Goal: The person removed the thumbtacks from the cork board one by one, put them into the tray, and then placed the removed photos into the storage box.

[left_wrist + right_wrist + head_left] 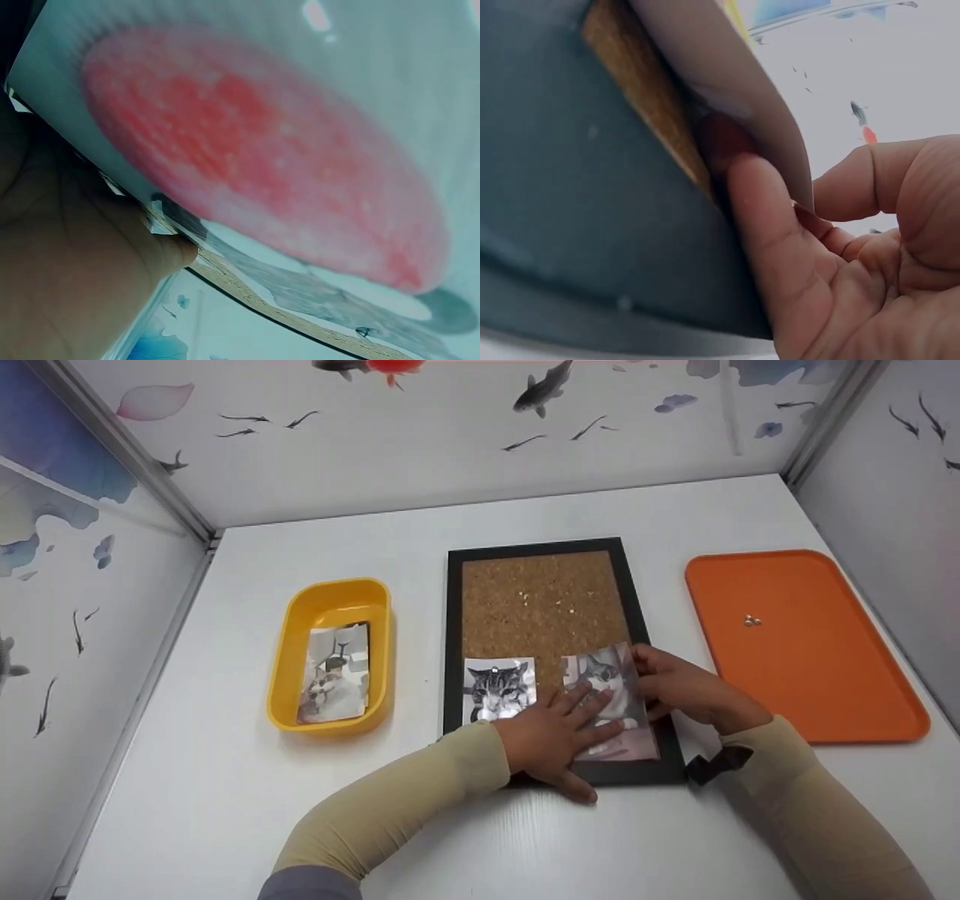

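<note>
A cat photo point(630, 727) lies on the lower right of a black-framed cork board point(544, 607), its upper right part lifted. My left hand point(555, 735) rests spread over its left part, fingers fairly straight. At the photo's right edge, my right hand point(682, 690) pinches it between thumb and fingers; in the right wrist view the photo's curved back point(727, 67) stands off the board, with fingers behind it. A tabby cat photo point(499, 682) with a small pin at its top sits at the lower left, partly behind my left hand. A glossy print with a pink oval point(262, 157) fills the left wrist view.
A yellow bin point(279, 690) holding more cat photos stands left of the board. To the right lies an orange tray point(817, 675) with several small metallic pins point(751, 621). A few gold bits point(523, 597) show on the upper cork. Printed walls enclose the white table point(390, 840).
</note>
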### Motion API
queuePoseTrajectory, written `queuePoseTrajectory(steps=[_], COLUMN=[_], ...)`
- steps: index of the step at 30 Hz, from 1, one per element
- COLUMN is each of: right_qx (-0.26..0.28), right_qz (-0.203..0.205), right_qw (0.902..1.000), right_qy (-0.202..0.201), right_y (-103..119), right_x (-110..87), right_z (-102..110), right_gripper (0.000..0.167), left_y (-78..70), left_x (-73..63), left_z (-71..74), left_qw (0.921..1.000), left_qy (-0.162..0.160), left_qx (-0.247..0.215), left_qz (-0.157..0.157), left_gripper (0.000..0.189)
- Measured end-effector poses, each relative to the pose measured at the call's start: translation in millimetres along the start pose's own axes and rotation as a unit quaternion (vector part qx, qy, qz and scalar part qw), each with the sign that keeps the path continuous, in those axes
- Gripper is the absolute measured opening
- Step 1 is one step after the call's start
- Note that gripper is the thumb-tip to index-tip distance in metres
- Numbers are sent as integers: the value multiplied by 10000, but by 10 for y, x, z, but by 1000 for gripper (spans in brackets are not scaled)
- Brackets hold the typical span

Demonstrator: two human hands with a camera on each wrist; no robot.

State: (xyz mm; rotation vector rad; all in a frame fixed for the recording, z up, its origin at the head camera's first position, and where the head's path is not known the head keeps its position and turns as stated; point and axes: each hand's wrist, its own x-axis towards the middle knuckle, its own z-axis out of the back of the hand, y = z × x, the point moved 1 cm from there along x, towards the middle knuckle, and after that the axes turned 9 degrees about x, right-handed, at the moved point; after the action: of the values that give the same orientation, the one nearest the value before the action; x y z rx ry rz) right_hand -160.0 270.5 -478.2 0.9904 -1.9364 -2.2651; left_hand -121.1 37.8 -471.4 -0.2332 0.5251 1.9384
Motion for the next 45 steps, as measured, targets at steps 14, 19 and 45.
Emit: queuePoseTrajectory(steps=[14,19,45], right_qx=[-101,-147,-52], right_qz=[-54,-54,95], right_qw=[9999,9999,9999], right_qy=[-24,-17,80], right_y=[28,28,-7], right_x=[10,17,17], right_z=[-11,-5,26], right_gripper=[48,48,41], left_y=[26,63,982], left_x=[-22,-23,-1594], left_z=[29,52,-68], left_qw=[10000,9995,9026], left_qy=[-81,-293,-3087], left_qx=[-11,-37,-1926], left_qz=[-17,-89,2299], left_gripper=[105,104,51])
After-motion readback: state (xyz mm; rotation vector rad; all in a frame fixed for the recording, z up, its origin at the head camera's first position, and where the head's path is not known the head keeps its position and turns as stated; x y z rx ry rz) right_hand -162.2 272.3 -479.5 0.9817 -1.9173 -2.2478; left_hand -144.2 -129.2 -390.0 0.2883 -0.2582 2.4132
